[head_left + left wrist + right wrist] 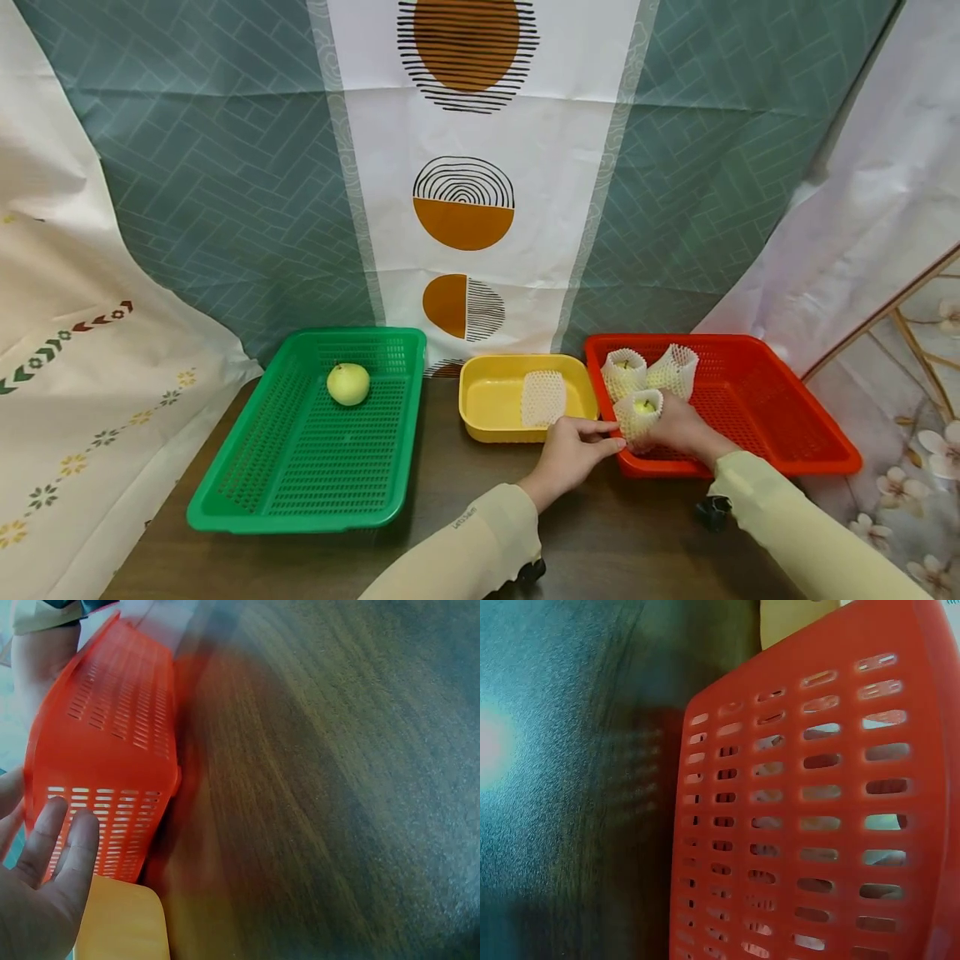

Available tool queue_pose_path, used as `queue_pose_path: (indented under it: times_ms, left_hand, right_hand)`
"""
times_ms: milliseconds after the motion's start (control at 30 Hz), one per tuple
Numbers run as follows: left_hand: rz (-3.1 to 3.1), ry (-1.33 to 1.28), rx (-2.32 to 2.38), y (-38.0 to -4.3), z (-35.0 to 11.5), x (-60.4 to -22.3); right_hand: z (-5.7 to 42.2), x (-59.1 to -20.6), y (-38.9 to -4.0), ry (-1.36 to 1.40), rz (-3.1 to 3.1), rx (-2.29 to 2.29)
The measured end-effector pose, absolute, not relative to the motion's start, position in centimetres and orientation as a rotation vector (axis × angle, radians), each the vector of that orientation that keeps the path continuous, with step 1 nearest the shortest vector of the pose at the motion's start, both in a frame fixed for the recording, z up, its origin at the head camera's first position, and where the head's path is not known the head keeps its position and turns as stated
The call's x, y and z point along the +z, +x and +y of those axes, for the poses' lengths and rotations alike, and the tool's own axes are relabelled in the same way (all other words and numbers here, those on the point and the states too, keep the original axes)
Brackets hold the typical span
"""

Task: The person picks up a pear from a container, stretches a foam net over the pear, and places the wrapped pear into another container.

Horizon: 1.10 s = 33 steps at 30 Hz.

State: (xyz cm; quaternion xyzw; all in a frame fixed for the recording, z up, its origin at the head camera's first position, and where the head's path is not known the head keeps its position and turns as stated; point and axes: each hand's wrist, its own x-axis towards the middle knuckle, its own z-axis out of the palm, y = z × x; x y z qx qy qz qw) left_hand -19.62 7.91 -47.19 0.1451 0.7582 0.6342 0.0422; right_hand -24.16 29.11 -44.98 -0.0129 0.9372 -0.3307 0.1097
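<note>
In the head view, my right hand (678,425) reaches inside the red basket (780,408) and holds a pale yellow-green pear (643,406) wrapped in a white foam net (634,423). Two more netted pears (624,375) sit behind it. My left hand (573,454) is at the basket's left front corner, fingertips by the rim. The left wrist view has its fingers (79,851) stretched along the outside of the perforated wall. In the right wrist view the basket wall (840,892) hides most of what my right hand does.
Left of the red basket stands a yellow tray (487,404) with a flat foam net (543,397) inside. A green basket (337,467) on the left holds one bare pear (348,383). Everything stands on a dark wooden table (622,533); patterned cloth (247,167) hangs behind.
</note>
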Motion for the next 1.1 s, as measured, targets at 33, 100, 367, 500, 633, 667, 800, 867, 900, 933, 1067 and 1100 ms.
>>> queue_pose_path:
  times_ms: [33, 100, 367, 500, 633, 667, 800, 867, 900, 933, 1067, 1100]
  left_hand:
    - [2.330, 0.442, 1.931, -19.7, 7.8, -47.2]
    - [2.346, 0.445, 1.912, -19.8, 7.6, -47.0]
    - [2.429, 0.460, 1.804, -20.0, 7.4, -46.5]
    - [2.467, 0.464, 1.752, -20.2, 7.1, -46.2]
    - [2.520, 0.471, 1.736, -20.7, 6.5, -45.4]
    - [2.532, 0.473, 1.742, -20.9, 6.2, -45.1]
    - [2.567, 0.478, 1.775, -21.3, 5.3, -43.7]
    - [2.566, 0.478, 1.804, -21.3, 4.8, -42.7]
    - [2.567, 0.481, 1.814, -21.3, 4.6, -42.2]
    - [2.562, 0.486, 1.828, -21.3, 4.3, -41.6]
    - [2.575, 0.510, 1.855, -21.2, 2.9, -39.6]
    - [2.576, 0.519, 1.861, -21.2, 2.5, -39.1]
  right_hand:
    - [29.0, -45.0, -24.2, -0.058, 2.752, -0.990]
    - [29.0, -44.8, -24.1, -0.064, 2.720, -1.048]
    - [29.1, -43.5, -23.8, -0.039, 2.615, -1.102]
    - [28.8, -42.4, -23.6, -0.022, 2.594, -1.063]
    - [28.5, -40.4, -23.5, -0.012, 2.618, -1.092]
    - [28.3, -39.8, -23.4, -0.013, 2.630, -1.122]
    - [27.3, -37.8, -22.9, -0.030, 2.723, -1.254]
    - [26.5, -36.9, -22.7, -0.059, 2.792, -1.293]
    - [26.1, -36.6, -22.5, -0.067, 2.821, -1.308]
    - [25.7, -36.3, -22.4, -0.071, 2.846, -1.321]
    - [24.1, -35.3, -21.7, -0.104, 2.920, -1.343]
    - [23.7, -35.1, -21.6, -0.121, 2.928, -1.355]
